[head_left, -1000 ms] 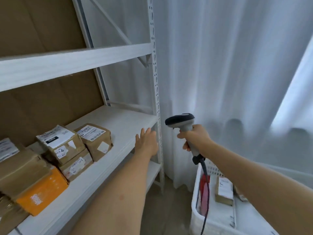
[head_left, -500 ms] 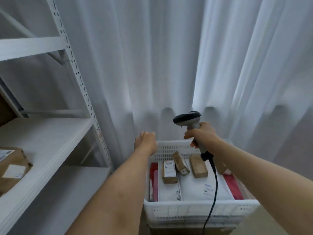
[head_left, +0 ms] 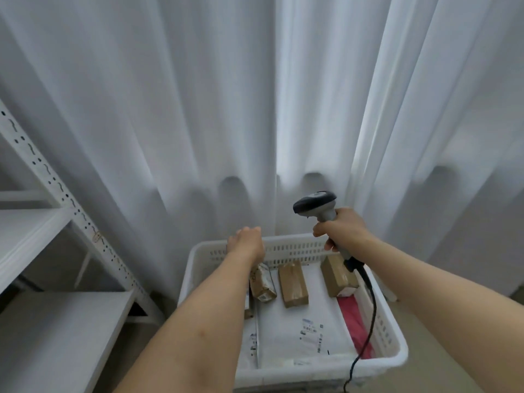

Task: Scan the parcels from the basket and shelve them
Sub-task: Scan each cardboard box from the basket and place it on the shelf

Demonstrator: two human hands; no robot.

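A white plastic basket [head_left: 391, 330] stands on the floor in front of me. Inside lie three small brown cardboard parcels [head_left: 292, 283], a flat white mailer [head_left: 303, 333] with a printed label, and a red bag [head_left: 354, 316] along the right wall. My left hand [head_left: 246, 242] hangs over the basket's far left corner, fingers curled downward, holding nothing. My right hand [head_left: 338, 231] grips the handle of a grey and black barcode scanner [head_left: 314, 204] above the far right of the basket. The scanner's black cable [head_left: 368, 321] drops over the basket's front rim.
A white metal shelving unit [head_left: 56, 194] stands at the left, with two bare shelf boards [head_left: 42, 336] in view. White curtains [head_left: 255, 109] hang behind the basket. Floor shows to the right of the basket.
My view swung right from the shelf with its boxes to the basket. Both hands moved over the basket; my left hand now hangs lower, by its far left corner.
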